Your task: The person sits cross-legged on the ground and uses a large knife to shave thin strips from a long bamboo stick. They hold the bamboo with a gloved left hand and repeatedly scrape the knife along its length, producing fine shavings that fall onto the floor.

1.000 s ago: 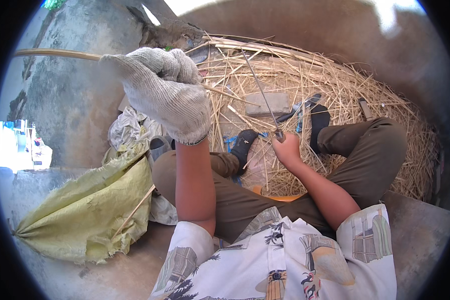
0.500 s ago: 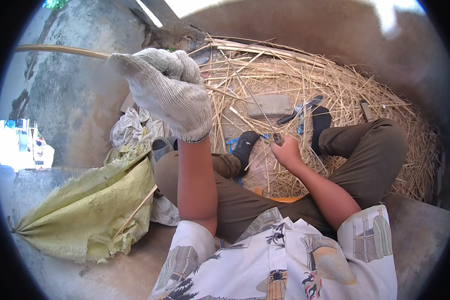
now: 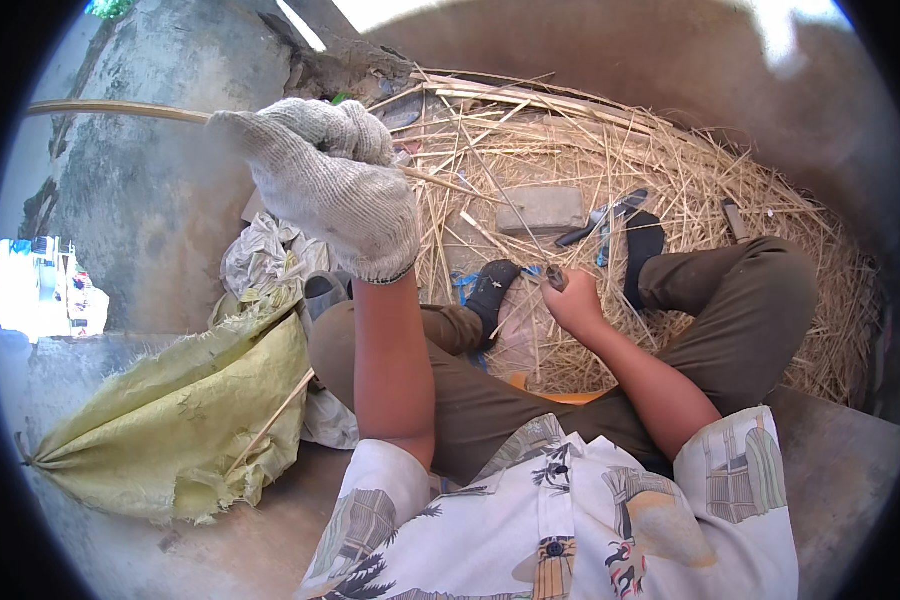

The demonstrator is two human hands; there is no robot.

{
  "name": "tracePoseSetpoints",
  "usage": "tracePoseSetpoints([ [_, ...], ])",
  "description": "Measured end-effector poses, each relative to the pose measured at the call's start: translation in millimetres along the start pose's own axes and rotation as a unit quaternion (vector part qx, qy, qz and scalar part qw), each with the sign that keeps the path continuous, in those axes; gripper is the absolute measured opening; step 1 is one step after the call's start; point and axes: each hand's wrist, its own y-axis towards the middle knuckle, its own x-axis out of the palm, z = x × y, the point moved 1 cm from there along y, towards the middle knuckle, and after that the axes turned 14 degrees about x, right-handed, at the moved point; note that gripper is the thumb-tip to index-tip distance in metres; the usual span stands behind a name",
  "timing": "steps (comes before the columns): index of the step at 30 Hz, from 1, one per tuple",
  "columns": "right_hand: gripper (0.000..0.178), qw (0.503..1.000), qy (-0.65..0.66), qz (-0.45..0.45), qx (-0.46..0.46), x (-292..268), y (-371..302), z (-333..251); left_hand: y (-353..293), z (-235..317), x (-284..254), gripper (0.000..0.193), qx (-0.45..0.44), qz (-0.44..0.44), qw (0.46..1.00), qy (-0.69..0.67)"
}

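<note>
My left hand (image 3: pixel 335 190) wears a grey knit glove and is raised, shut on a long thin bamboo strip (image 3: pixel 120 108) that runs off to the left. My bare right hand (image 3: pixel 575 300) is low between my feet, closed around a small dark tool (image 3: pixel 555 276); its blade is hidden. I sit with my knees apart in brown trousers (image 3: pixel 750 300) and black socks (image 3: pixel 492 285). Straw-like bamboo shavings (image 3: pixel 610 140) lie in a heap in front of me.
A grey stone block (image 3: pixel 542 208) and a dark-handled tool (image 3: pixel 602 214) lie on the shavings beyond my feet. A yellow-green woven sack (image 3: pixel 180 420) and crumpled plastic (image 3: pixel 270 255) lie at my left. A concrete wall (image 3: pixel 150 190) rises behind them.
My right hand has dropped and drawn in toward my feet; the thin strip that ran up from it is no longer there. My gloved left hand stays raised on the strip.
</note>
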Motion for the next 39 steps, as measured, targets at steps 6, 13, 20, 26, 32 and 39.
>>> tracePoseSetpoints([
  [6,0.025,0.999,-0.002,0.014,0.038,16.8,23.0,37.2,4.9,10.1,0.2,0.063,0.018,-0.027,0.999,-0.016],
  [13,0.028,0.972,0.174,-0.109,0.116,17.4,3.0,14.2,35.5,35.0,-24.1,0.062,0.038,-0.066,0.993,-0.093],
  [20,0.024,0.993,-0.008,0.022,-0.116,-1.8,-19.1,-22.1,44.4,52.0,-34.9,0.064,0.051,-0.038,0.99,-0.123],
  [26,0.028,0.994,-0.076,0.071,-0.025,-10.0,-4.6,-8.1,59.7,111.0,-42.1,0.06,-0.013,-0.201,0.931,-0.306],
  [32,0.026,0.997,-0.007,0.061,0.049,-7.0,14.8,8.1,62.1,135.7,-55.9,0.057,0.023,-0.156,0.953,-0.257],
  [39,0.023,0.986,-0.022,0.081,-0.144,-7.1,-12.7,-18.7,63.4,145.2,-66.5,0.055,0.057,-0.105,0.964,-0.237],
])
